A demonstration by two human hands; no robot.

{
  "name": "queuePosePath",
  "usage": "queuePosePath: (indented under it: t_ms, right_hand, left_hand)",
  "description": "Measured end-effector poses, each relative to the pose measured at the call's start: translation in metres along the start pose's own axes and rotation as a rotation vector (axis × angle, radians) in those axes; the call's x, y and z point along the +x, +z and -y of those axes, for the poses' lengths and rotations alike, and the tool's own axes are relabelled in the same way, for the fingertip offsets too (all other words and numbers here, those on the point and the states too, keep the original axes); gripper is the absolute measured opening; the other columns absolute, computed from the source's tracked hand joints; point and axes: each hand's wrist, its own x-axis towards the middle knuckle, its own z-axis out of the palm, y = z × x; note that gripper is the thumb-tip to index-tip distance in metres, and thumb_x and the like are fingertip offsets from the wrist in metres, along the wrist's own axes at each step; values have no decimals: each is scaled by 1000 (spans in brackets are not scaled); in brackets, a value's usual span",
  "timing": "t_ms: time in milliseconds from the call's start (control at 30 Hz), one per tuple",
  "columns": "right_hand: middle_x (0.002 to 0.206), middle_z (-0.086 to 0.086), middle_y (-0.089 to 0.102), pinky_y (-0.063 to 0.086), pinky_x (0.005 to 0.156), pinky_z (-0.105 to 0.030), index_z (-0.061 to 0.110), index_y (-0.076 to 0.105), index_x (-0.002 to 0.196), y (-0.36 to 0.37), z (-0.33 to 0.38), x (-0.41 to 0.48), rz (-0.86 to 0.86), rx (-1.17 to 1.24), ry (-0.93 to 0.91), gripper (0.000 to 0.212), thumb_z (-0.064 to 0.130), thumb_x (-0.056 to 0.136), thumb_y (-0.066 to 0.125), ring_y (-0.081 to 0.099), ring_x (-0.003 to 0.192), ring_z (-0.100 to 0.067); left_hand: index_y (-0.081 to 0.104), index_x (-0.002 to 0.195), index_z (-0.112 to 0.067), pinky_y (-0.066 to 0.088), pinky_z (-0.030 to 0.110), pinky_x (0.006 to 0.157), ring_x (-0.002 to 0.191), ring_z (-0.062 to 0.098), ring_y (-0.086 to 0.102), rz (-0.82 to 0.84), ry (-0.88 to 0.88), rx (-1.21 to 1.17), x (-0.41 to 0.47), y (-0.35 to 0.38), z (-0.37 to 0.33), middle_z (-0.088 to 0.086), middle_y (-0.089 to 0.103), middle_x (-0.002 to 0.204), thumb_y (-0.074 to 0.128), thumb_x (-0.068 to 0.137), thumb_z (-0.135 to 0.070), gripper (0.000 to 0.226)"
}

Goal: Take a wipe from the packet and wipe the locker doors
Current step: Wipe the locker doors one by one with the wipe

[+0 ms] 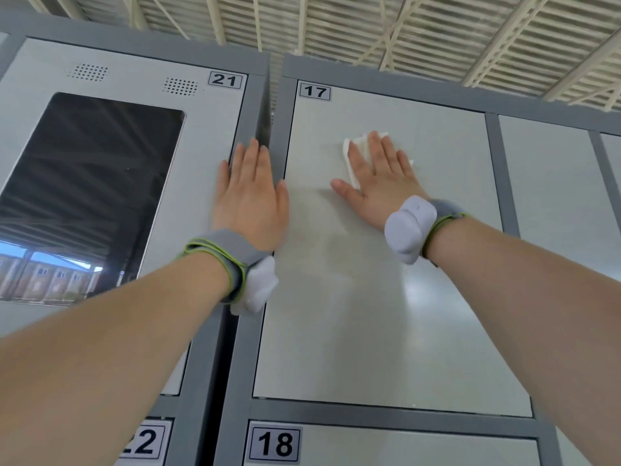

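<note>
Setting: grey lockers (551, 183), slatted ceiling (369, 25) above.
Wipe (357, 151): white, on door 17 (386, 297), upper part, under right fingers.
Right hand (378, 185): flat, fingers straight and spread, pressing wipe.
Left hand (250, 196): flat, fingers straight, on frame (250, 109) left of door 17.
Door 21 (205, 142): left, with dark screen (94, 196).

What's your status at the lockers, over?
Right hand flat, pressing wipe on door 17. Left hand flat on frame beside door 21. Nothing blocking.
</note>
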Motion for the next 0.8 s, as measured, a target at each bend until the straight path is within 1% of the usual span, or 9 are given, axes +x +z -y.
queuePosePath:
  t_ms: [100, 233, 333, 400, 500, 600, 700, 800]
  right_hand:
    - [158, -9, -13, -9, 117, -38, 26, -2, 151, -1, 0, 9, -25, 26, 33, 70, 60, 94, 19, -15, 145, -24]
    - [157, -7, -18, -13, 115, -35, 23, -6, 151, 6, 0, -14, -13, 38, -80, 70, 57, 95, 17, -19, 144, -21]
    - [157, -6, -19, -14, 115, -34, 22, -8, 150, 9, -7, -32, -7, 13, -158, 75, 60, 88, 7, -21, 143, -19]
    - [157, -5, -18, -14, 115, -34, 23, -7, 150, 9, -15, -33, 3, -5, -159, 71, 58, 91, 9, -20, 144, -18]
    - [158, -6, -16, -12, 115, -35, 24, -6, 151, 3, -28, -14, -12, 5, -63, 68, 56, 95, 16, -17, 144, -20]
    - [158, -8, -15, -10, 116, -36, 24, -6, 151, -1, -32, 0, -11, 34, 14, 69, 58, 95, 16, -16, 145, -21]
    - [157, -10, -16, -12, 116, -36, 23, -7, 151, 4, -27, -9, -22, 20, -19, 70, 58, 94, 16, -18, 144, -23]
    - [157, -9, -18, -15, 115, -36, 22, -8, 150, 10, -28, -30, -26, -7, -108, 72, 58, 93, 17, -20, 144, -22]
  left_hand:
    - [10, 150, -4, -6, 33, 116, 146, 21, -1, -1, 2, 27, -7, 6, -1, 8, 5, 159, 28, 101, -24, 56]
    - [10, 150, -3, -6, 35, 116, 146, 22, 0, -7, 35, 89, -11, 10, 2, 9, 6, 159, 24, 101, -27, 57]
    - [11, 149, -2, -4, 36, 116, 146, 23, 2, -11, 44, 98, -13, 10, 0, 10, 9, 158, 13, 90, -34, 68]
    - [13, 149, -1, -3, 37, 116, 146, 24, 4, -21, 49, 95, -14, 10, 0, 10, 11, 158, 12, 87, -34, 71]
    - [15, 149, -1, -1, 37, 116, 146, 25, 6, -41, 49, 103, -14, 11, 2, 11, 13, 158, 13, 88, -34, 69]
    - [17, 148, 0, 0, 37, 116, 146, 26, 9, -51, 59, 92, -14, 12, 2, 13, 16, 157, 23, 97, -29, 59]
    - [17, 148, 1, 0, 37, 116, 146, 26, 9, -63, 61, 97, -15, 12, 3, 13, 16, 157, 24, 99, -27, 57]
    - [14, 149, -2, -2, 35, 117, 146, 23, 5, -48, 50, 99, -14, 13, 2, 10, 12, 158, 29, 101, -23, 55]
